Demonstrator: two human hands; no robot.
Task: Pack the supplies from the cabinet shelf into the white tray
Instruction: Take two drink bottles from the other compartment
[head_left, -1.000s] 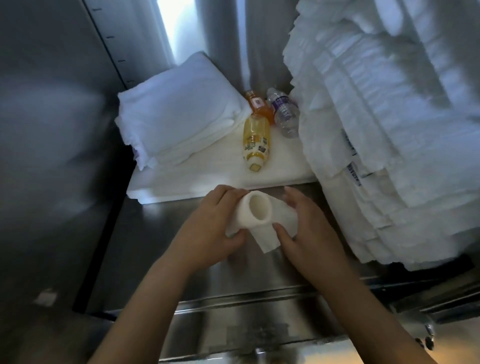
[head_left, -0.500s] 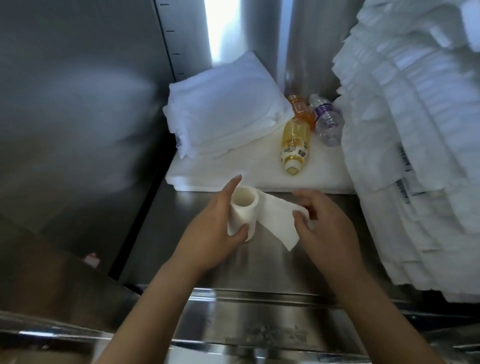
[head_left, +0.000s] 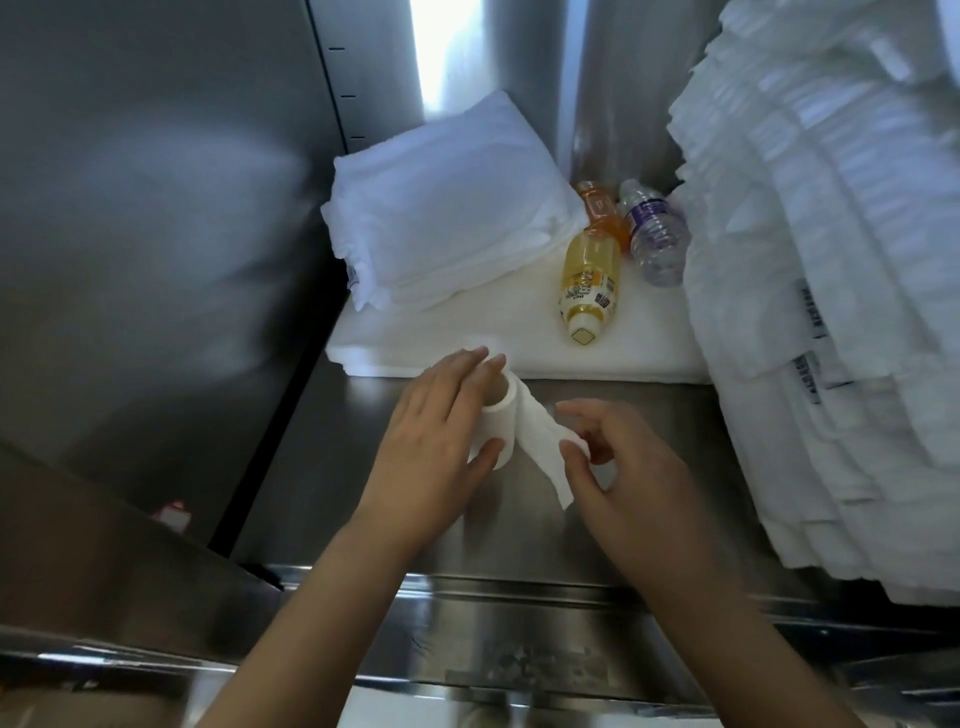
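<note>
Steel side wall (head_left: 156, 208): left of the left hand (head_left: 436, 441). Slotted upright strip (head_left: 337, 78) and back wall (head_left: 493, 62): beyond both hands. Front rail (head_left: 519, 597): nearer the viewer than the right hand (head_left: 623, 478). Small pink object (head_left: 171, 513): low, left of the left hand.

The steel shelf (head_left: 332, 493) is lying bare at front left. Stacked white pads (head_left: 831, 312) are crowding the right, while folded towels (head_left: 447, 208) and bottles (head_left: 589, 280) are filling the back.

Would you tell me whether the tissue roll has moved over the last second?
Yes. The tissue roll in the left hand moved left: earlier it was in line with the yellow bottle, now it is left of it.
</note>
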